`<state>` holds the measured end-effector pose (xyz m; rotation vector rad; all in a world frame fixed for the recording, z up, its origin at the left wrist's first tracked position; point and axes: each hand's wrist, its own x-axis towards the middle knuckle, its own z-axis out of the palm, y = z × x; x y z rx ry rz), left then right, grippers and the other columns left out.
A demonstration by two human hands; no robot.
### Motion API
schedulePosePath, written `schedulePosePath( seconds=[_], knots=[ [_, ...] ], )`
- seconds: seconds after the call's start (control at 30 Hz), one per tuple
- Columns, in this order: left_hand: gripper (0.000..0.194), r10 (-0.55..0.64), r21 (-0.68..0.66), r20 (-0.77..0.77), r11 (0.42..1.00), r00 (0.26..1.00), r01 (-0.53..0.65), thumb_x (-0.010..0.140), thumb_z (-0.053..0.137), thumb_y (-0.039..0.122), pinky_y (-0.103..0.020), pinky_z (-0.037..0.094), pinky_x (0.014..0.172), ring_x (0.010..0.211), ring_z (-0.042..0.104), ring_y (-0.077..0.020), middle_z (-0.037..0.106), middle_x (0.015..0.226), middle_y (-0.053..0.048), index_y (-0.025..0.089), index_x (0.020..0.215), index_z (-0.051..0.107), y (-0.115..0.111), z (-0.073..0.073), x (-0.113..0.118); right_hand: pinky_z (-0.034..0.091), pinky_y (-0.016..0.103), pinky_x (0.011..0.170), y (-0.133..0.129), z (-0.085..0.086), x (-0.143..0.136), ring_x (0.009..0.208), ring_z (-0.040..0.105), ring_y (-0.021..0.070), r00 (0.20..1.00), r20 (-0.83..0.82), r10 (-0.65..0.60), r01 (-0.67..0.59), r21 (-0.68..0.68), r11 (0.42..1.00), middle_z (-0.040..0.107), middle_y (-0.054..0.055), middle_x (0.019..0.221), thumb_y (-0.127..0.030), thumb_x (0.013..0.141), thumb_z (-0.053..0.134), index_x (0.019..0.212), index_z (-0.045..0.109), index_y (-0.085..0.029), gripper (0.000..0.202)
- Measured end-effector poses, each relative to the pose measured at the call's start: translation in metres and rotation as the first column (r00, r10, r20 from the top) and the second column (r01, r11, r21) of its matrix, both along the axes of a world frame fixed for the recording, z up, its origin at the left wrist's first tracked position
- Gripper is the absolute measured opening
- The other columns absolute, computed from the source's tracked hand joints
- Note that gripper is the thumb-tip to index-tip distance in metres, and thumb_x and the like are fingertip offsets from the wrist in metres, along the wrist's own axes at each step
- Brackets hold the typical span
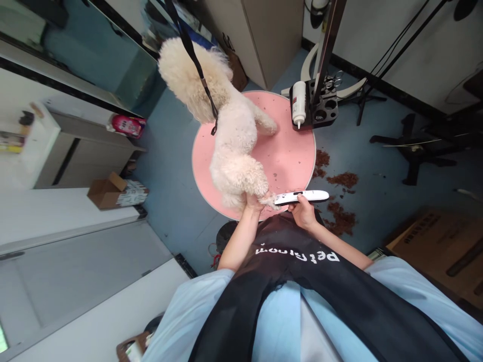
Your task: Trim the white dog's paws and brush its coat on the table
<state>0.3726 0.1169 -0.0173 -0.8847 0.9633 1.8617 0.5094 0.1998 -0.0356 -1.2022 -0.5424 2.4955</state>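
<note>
A fluffy cream-white dog (236, 125) stands on a round pink grooming table (289, 156), its head toward the far left and its rear toward me. My left hand (254, 202) is closed around the dog's hind leg, near the paw. White hair clippers (307, 196) with a dark underside are in my right hand (303, 213), the thumb on top of the casing. The clipper head touches or lies very close to the fur of that paw. Around the dog's neck runs a black loop leash (194, 58) that goes up out of view.
A black tool holder (324, 118) on the table's right edge carries a white bottle (299, 103) and scissors. Clumps of brown hair (341, 217) lie on the floor. An open cardboard box (107, 191) stands left; a larger carton (437, 251) stands right.
</note>
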Motion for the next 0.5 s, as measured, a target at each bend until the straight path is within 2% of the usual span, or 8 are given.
schedulePosePath(
  seconds=[0.07,0.17,0.27,0.37,0.43,0.5],
  knots=[
    [0.062,0.03,-0.025,-0.002,0.999,1.0,-0.03,0.103,0.015,0.053,-0.026,0.021,0.037,0.036,0.012,-0.0087,0.017,0.04,0.003,0.022,0.049,0.02,0.001,-0.001,0.0,0.05,0.022,0.044,0.002,0.001,-0.002,0.047,0.054,0.0083,1.0,0.006,0.013,-0.013,-0.062,0.998,0.076,-0.001,0.081,-0.038,0.066,0.085,0.083,0.061,-0.022,0.034],
    [0.061,0.068,-0.045,-0.05,0.997,0.996,-0.07,0.103,0.024,0.052,-0.026,0.018,0.037,0.037,0.011,-0.0086,0.018,0.042,0.004,0.021,0.051,0.023,0.001,-0.002,-0.001,0.053,0.019,0.047,0.008,-0.003,-0.003,0.048,0.056,0.0068,0.999,0.04,0.015,-0.007,-0.192,0.981,0.074,-0.002,0.079,-0.039,0.07,0.086,0.083,0.06,-0.021,0.033],
    [0.061,0.048,-0.01,-0.072,0.999,0.996,-0.049,0.101,0.032,0.055,-0.027,0.016,0.038,0.036,0.012,-0.0086,0.019,0.043,0.004,0.021,0.052,0.021,-0.002,-0.001,-0.001,0.046,0.015,0.039,0.015,-0.011,0.001,0.042,0.05,0.0044,0.993,0.113,0.019,0.014,-0.277,0.961,0.071,-0.004,0.072,-0.04,0.076,0.082,0.079,0.058,-0.021,0.031],
    [0.062,0.016,0.007,-0.084,1.0,0.996,-0.015,0.1,0.034,0.058,-0.026,0.014,0.038,0.036,0.013,-0.0091,0.017,0.044,0.004,0.021,0.053,0.021,-0.005,0.0,-0.001,0.041,0.013,0.035,0.015,-0.017,0.006,0.039,0.045,0.003,0.99,0.111,0.087,-0.042,-0.357,0.933,0.071,-0.002,0.07,-0.043,0.08,0.079,0.078,0.058,-0.02,0.031],
    [0.062,0.019,0.002,-0.112,1.0,0.994,-0.019,0.1,0.037,0.059,-0.025,0.014,0.038,0.037,0.011,-0.0089,0.015,0.046,0.004,0.02,0.054,0.02,-0.006,0.0,-0.001,0.044,0.013,0.036,0.012,-0.018,0.008,0.039,0.047,0.0037,0.991,0.083,0.107,-0.068,-0.383,0.921,0.071,-0.002,0.069,-0.044,0.081,0.078,0.078,0.059,-0.02,0.031],
    [0.06,0.033,0.013,-0.138,0.999,0.99,-0.031,0.099,0.041,0.057,-0.024,0.014,0.038,0.039,0.009,-0.0086,0.013,0.048,0.005,0.02,0.055,0.02,-0.007,0.0,-0.001,0.047,0.015,0.037,0.009,-0.017,0.008,0.04,0.049,0.0052,0.996,0.045,0.075,-0.056,-0.337,0.94,0.069,-0.003,0.067,-0.044,0.081,0.078,0.08,0.06,-0.021,0.03]
  ],
)
